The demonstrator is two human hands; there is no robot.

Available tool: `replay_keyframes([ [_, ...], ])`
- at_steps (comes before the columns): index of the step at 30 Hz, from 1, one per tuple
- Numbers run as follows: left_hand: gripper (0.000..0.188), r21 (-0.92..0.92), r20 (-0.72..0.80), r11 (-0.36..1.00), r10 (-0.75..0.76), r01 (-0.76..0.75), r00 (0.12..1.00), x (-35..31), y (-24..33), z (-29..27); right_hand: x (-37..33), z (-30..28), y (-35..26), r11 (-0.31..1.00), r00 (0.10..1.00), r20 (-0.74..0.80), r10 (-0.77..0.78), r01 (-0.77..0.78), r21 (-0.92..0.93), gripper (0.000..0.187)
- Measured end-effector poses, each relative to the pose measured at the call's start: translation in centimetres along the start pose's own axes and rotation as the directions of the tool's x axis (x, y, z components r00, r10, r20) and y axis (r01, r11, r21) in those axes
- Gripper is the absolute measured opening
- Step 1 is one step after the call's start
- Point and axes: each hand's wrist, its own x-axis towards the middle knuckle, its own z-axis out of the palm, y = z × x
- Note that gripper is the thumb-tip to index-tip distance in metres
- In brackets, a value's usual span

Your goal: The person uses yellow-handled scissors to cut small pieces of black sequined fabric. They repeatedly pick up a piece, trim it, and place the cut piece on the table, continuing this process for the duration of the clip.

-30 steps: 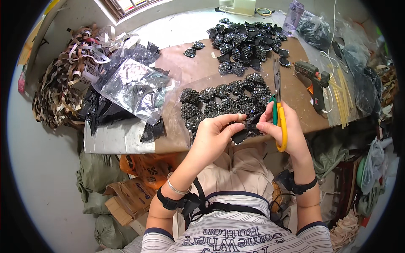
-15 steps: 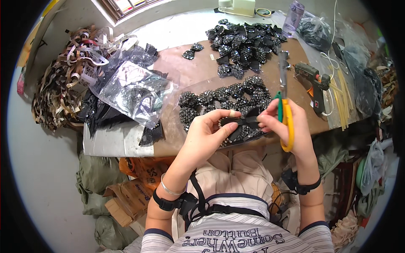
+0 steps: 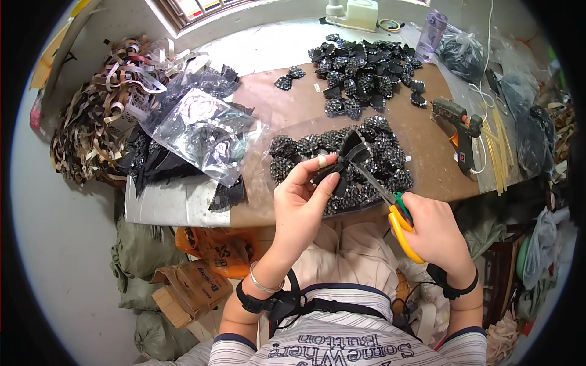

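Between the thumb and fingers of my left hand (image 3: 303,194) is a black fabric bow (image 3: 351,152), held up over the work surface. My right hand (image 3: 434,227) grips scissors (image 3: 400,229) with yellow and green handles. Their blades point up and left, with the tips at the middle of the bow; whether they touch it I cannot tell. Beneath both hands lies a clear plastic sheet or bag with several black sequined bows (image 3: 381,146) clustered on it. A larger pile of dark sparkly bows (image 3: 366,70) sits farther back.
At the left are a heap of ribbons (image 3: 85,122) and a clear plastic bag (image 3: 198,131) over black fabric. To the right lie a glue gun (image 3: 458,122) and yellowish glue sticks (image 3: 497,149). A purple bottle (image 3: 431,35) stands at the back. A cardboard box (image 3: 195,287) is below the table.
My right hand has left the bow and moved down and right. The scissors have swung from pointing away to pointing at the bow, which my left hand has lifted and turned.
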Motion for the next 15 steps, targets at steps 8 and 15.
replay_keyframes([
  [8, 0.032, -0.176, -0.018, 0.973, -0.154, 0.149, 0.988, -0.8, 0.5, 0.0, 0.1, 0.2, -0.2, 0.991, 0.993, -0.054, -0.106, 0.101, -0.085, 0.025],
  [15, 0.031, -0.087, 0.002, 0.992, -0.094, 0.094, 0.996, -1.4, 0.7, 0.0, 0.0, 0.7, 0.1, 0.988, 0.986, -0.102, -0.132, 0.123, -0.092, 0.025],
])
